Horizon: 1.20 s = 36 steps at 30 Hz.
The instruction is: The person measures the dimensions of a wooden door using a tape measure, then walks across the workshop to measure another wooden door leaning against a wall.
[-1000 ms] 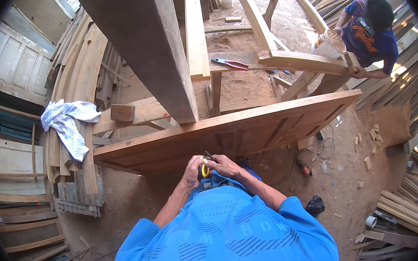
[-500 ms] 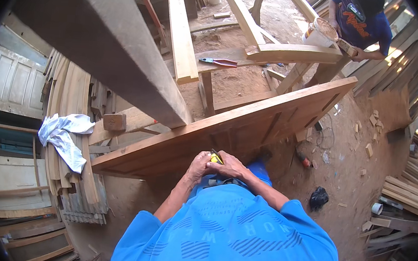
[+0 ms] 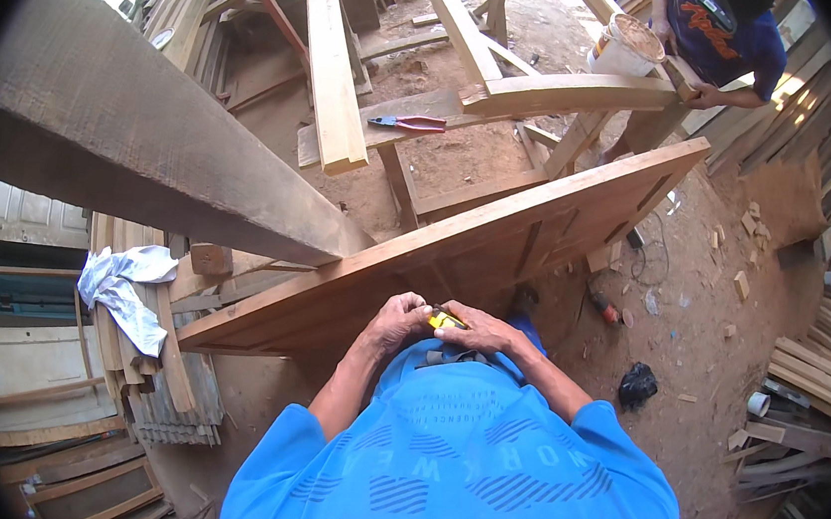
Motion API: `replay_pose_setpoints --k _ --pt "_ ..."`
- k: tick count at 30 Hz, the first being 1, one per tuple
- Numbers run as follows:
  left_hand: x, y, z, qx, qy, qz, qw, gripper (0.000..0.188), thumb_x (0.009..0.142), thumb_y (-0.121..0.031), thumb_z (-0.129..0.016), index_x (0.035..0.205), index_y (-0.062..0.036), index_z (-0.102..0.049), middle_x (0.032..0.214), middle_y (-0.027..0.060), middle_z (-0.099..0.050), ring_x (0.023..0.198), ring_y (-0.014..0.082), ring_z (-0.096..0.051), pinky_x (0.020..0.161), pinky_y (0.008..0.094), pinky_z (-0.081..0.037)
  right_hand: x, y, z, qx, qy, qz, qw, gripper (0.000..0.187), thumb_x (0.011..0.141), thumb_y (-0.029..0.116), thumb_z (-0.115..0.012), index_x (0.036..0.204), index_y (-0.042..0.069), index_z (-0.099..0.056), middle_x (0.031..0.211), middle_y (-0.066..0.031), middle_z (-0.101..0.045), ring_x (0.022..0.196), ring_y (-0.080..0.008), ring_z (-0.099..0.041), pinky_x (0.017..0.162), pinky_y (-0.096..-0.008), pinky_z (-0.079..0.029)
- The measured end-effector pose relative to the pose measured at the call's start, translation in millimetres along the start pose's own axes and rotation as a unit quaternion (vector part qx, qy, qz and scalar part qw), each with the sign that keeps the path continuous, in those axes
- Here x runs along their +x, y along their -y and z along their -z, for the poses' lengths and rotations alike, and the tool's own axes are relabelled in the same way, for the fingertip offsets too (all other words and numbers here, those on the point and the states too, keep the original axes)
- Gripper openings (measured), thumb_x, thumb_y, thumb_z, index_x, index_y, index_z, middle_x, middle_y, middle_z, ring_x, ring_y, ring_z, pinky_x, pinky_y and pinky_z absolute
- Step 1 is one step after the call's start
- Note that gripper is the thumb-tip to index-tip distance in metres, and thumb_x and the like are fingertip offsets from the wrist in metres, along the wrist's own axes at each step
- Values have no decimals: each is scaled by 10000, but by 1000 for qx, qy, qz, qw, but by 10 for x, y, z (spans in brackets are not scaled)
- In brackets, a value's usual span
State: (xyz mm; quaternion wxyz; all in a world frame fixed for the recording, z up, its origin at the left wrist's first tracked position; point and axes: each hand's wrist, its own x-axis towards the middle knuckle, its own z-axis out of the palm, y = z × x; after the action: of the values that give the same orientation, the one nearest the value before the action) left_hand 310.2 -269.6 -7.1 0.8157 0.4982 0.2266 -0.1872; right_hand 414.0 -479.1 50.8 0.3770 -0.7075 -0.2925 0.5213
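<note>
Beside panelled wooden door (image 3: 475, 265), hands (image 3: 395, 324) (image 3: 477, 329) close, right clasping yellow case (image 3: 444, 319), left's grip unclear

The yellow tool (image 3: 447, 320) has shifted from left hand (image 3: 397, 321) toward right hand (image 3: 479, 330).

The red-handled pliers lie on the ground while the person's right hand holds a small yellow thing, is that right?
Not quite: the red-handled pliers lie on a wooden plank, as the head view shows. The person's right hand does hold a small yellow thing.

Lettering (image 3: 549, 456) on blue shirt (image 3: 453, 493), navy shirt (image 3: 746, 63)
</note>
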Motion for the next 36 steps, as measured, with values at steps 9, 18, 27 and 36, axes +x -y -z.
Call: replay_pose_setpoints --k 9,18,27,36 --pt "100 -129 -265 120 -39 -16 992 190 926 -211 -723 959 -52 -625 808 -11 -616 674 52 -514 598 208 -430 -25 -116 60 0 -11 -21 1000 682 906 560 -622 1286 3 -516 1171 -204 -609 1123 -298 -577 957 -403 -450" --pt "158 -114 -232 143 -33 -15 989 160 977 -198 -651 1016 -46 -624 834 -3 -623 685 55 -528 588 207 -438 -125 -9 -24 43 -97 8 994 656 909 477 -650 1336 -4 -522 1232 -203 -613 1172 -293 -576 1006 -397 -442" --pt "109 -90 -260 67 15 71 995 231 1008 -209 -590 1078 9 -615 947 98 -640 831 174 -649 724 310 -579 -224 -24 -79 15 -123 -23 992 683 866 556 -666 1237 -11 -580 1136 -206 -645 1073 -306 -617 911 -415 -482" --pt "-13 -118 -165 -4 80 50 996 181 979 -186 -638 1046 -25 -591 949 79 -618 807 146 -614 685 270 -545 -115 -83 -56 20 -79 21 996 576 906 499 -652 1186 -1 -592 1101 -175 -632 1059 -273 -600 907 -391 -474"
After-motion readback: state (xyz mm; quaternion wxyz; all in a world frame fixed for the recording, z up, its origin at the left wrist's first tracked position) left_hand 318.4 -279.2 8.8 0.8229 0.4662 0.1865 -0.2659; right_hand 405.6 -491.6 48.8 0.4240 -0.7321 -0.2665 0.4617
